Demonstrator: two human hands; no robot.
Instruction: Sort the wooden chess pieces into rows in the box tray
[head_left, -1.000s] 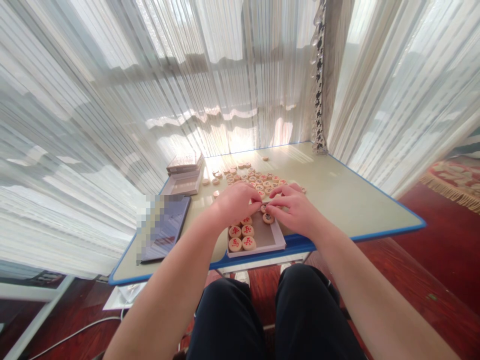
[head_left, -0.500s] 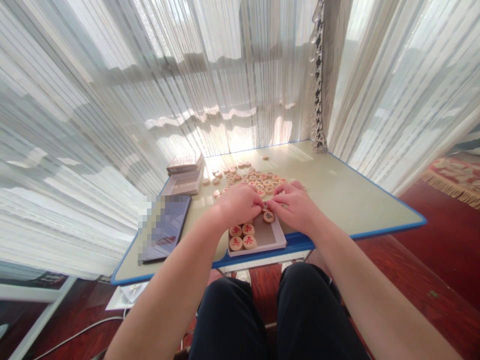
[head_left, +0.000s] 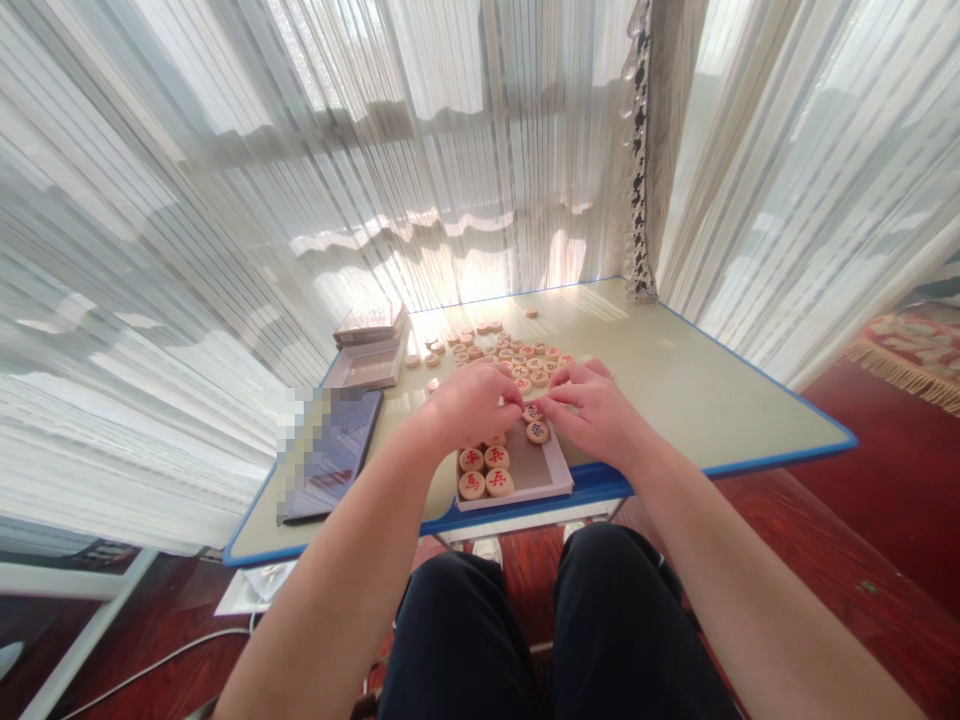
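Note:
A shallow grey box tray [head_left: 551, 480] lies at the table's front edge and holds several round wooden chess pieces [head_left: 484, 472] with red characters. My left hand [head_left: 472, 403] and my right hand [head_left: 592, 410] hover over the tray's far end, fingertips meeting. Both pinch at a wooden piece [head_left: 531, 412] with a red character between them. Another piece with a dark character [head_left: 537, 432] lies just below that, inside the tray. Many loose pieces [head_left: 510, 355] lie scattered on the table beyond my hands.
A dark tablet [head_left: 330, 455] lies on the table [head_left: 697, 400] at the left. Box parts [head_left: 369, 350] are stacked at the back left. White sheer curtains enclose the table on the far and left sides. My knees are below the front edge.
Hardly anything has moved. My fingertips have shifted slightly around the piece between them; the view has drifted a little.

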